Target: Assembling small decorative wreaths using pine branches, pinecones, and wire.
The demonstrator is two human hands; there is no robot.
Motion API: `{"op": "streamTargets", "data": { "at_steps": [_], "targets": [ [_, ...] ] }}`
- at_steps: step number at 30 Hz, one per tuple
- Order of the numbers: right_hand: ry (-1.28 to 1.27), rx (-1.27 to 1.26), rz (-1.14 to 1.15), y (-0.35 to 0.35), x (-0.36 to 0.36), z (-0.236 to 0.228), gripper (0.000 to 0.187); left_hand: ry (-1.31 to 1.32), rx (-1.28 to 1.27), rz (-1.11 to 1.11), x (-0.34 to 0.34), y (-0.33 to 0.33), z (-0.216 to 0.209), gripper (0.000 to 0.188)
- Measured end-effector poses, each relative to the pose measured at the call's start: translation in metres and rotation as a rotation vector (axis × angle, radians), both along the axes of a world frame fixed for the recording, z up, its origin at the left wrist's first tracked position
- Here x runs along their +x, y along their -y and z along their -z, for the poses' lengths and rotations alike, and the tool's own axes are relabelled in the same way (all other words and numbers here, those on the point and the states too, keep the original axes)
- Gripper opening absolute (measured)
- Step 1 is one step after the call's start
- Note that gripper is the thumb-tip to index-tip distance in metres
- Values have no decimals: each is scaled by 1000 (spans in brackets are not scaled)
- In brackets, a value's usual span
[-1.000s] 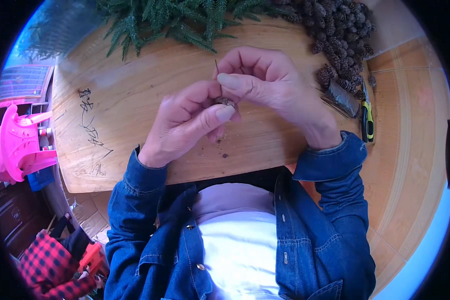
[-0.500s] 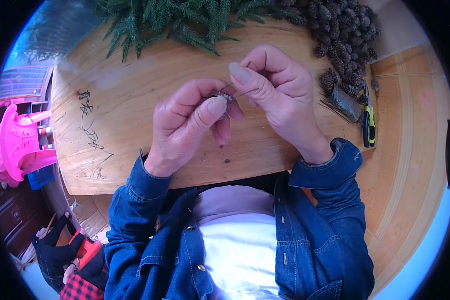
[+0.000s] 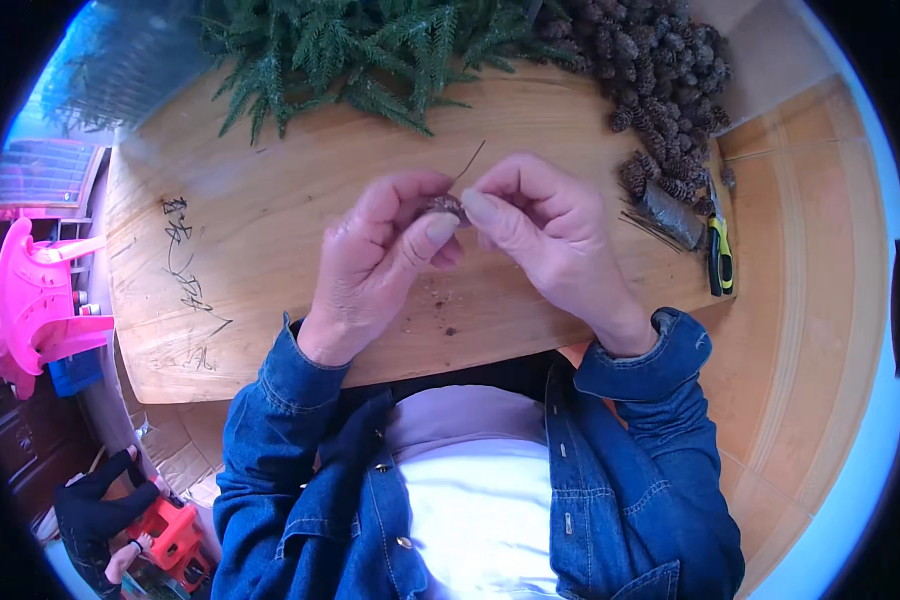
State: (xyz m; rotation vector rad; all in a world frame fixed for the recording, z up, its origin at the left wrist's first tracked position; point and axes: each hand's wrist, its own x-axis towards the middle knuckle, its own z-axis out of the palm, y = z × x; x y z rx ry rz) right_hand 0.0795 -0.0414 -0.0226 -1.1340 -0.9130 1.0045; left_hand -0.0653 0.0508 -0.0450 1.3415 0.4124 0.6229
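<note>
My left hand (image 3: 365,255) is closed around a small brown pine cone (image 3: 446,206), its thumb pressed on the cone's side. From the cone a thin dark wire (image 3: 472,158) sticks up between my two hands. My right hand (image 3: 560,235) is closed in a pinch right beside the cone, thumb against finger on the wire close to its base. The pinched part of the wire is hidden by the fingertips. Both hands are held above the wooden table (image 3: 270,290).
Green fir-like branches (image 3: 340,65) lie along the far edge. A heap of pine cones (image 3: 660,80) fills the far right. Near it lie a bundle of cut wires (image 3: 670,217) and yellow-and-black pliers (image 3: 720,255). At left stands a pink stool (image 3: 35,300); a person (image 3: 100,515) is at lower left.
My right hand has come down and in against the cone. The wire end now points up, where two strands had stretched toward the right hand. My left hand has shifted slightly down.
</note>
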Motion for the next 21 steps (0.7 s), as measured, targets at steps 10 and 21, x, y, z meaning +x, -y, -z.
{"op": "streamTargets", "data": {
  "at_steps": [10, 21],
  "targets": [
    [639, 158, 196, 10, -4, 0, 12, -126, 875, 7, -2, 0, -5, 25],
    [699, 136, 250, 21, -18, -11, 13, -50, 888, -13, -11, 11, -9, 24]
  ]
}}
